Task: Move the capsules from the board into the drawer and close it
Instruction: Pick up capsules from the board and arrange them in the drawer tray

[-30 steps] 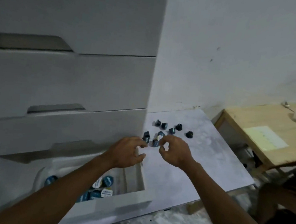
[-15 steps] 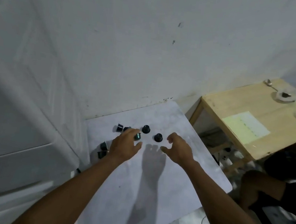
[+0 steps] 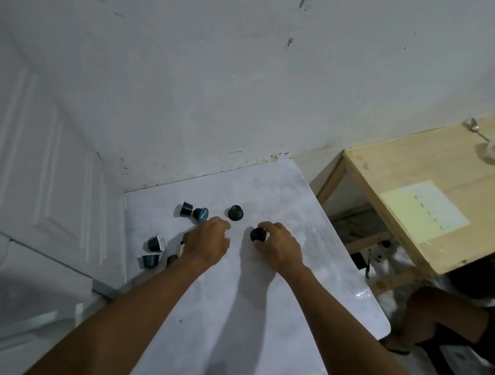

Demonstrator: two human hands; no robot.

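Head view, centre frame: right hand [image 3: 278, 247] pinches a dark capsule [image 3: 258, 234] on the white board [image 3: 257, 310], apparently to lift it; left hand [image 3: 207, 242] curls its fingers down, and I cannot tell whether it holds anything.

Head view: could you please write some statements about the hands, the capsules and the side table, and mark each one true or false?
1. The right hand pinches a capsule. True.
2. Apart from that one, nothing lies on the board. False: loose capsules lie on it, near the left hand.
3. A spoon lies on the wooden table. True.
4. The yellow paper lies on the board. False: it lies on the wooden table.
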